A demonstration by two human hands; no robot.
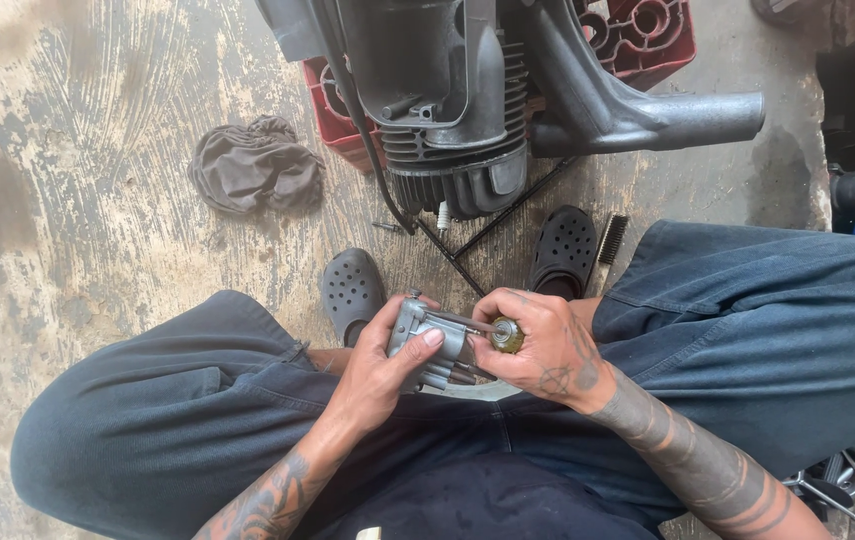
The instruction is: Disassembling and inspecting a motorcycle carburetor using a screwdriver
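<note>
Left hand (379, 368) curled round a small grey cast-metal carburettor body (425, 345), thumb pressed flat on its top face, other fingers wrapped underneath, so clamped tight on it. Right hand (537, 345) closed too: fingertips pinched on a round brass-coloured fitting (507, 335) at the end of a thin metal rod that runs into the carb's side; fingers together, no gap showing. Carb sits w/ both hands above the lap, between the knees, just below the feet. Counts: 2 black perforated clogs (352, 290), one each side of a thin black rod frame on the floor; 1 dark grey finned engine w/ plastic housing (457, 120) straight ahead, resting on 1 red plastic crate (637, 35); 1 crumpled grey rag (255, 165) on the stained concrete floor (67, 200), well apart to the left; 1 wire brush (609, 240) just beside the right clog; 1 white spark plug (442, 215) under the engine. Dark blue trousers, tattooed forearms.
</note>
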